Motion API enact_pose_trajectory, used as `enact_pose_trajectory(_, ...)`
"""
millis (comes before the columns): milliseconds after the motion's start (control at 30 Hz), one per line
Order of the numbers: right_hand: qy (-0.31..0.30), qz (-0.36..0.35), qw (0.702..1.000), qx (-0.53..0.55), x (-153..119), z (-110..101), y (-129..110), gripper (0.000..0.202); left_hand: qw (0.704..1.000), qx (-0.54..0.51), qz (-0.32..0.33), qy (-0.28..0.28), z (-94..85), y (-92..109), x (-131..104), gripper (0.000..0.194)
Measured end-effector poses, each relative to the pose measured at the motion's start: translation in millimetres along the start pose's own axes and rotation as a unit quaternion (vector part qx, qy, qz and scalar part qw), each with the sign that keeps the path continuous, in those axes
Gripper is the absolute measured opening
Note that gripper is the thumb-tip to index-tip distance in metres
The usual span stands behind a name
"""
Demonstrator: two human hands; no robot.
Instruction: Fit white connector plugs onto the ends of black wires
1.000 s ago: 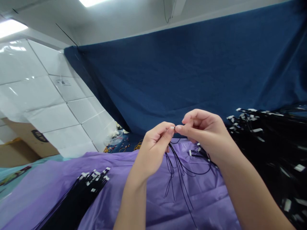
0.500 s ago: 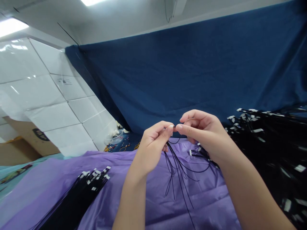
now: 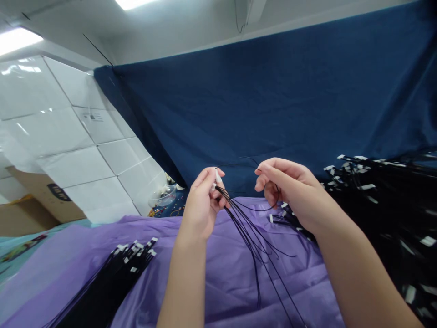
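Note:
My left hand (image 3: 202, 200), at the centre above a purple cloth (image 3: 225, 264), pinches a bundle of thin black cords (image 3: 241, 223) near a small white tag (image 3: 218, 176). The loose cord ends hang down to the right over the cloth. To the right, my right hand (image 3: 287, 184) has thumb and forefinger pressed together on a thin black cord, its other fingers curled. That cord's short end sticks out to the left, and a loop dips between the hands.
Black cords with white tags lie in a bunch (image 3: 112, 278) at lower left, a large pile (image 3: 382, 218) at right, and a small bunch (image 3: 287, 219) behind my right hand. White boxes (image 3: 75, 132) and a clear bowl (image 3: 163, 196) stand left.
The hands have moved apart. My left hand shifted left with the bundle, whose cords now slant down to the right, and a thin cord shows between the hands.

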State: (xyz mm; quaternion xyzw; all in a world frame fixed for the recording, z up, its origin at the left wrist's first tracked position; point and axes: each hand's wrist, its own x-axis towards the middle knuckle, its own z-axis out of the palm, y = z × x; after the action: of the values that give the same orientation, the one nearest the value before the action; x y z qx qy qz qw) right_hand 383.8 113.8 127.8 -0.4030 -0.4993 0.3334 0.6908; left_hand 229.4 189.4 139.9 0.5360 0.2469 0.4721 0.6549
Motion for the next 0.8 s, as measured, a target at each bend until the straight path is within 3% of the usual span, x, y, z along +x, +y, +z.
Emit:
enact_pose_trajectory(167,-0.011,0.007,1.000,0.018,-1,6,1,0.034,0.993,-0.111,-0.042,0.000,-1.2,2,4,0.014)
enact_pose_trajectory(333,-0.075,0.013,0.995,-0.064,-6,15,-5,0.028,0.977,-0.195,-0.080,-0.031,-5.4,1,10,0.012)
enact_pose_trajectory(533,-0.165,0.029,0.977,-0.129,-12,23,-5,0.023,0.972,-0.214,-0.099,-0.026,-6.1,-2,14,0.010)
enact_pose_trajectory(800,-0.215,0.023,0.968,-0.130,-12,27,3,0.026,0.975,-0.197,-0.104,-0.016,0.1,1,9,0.011)
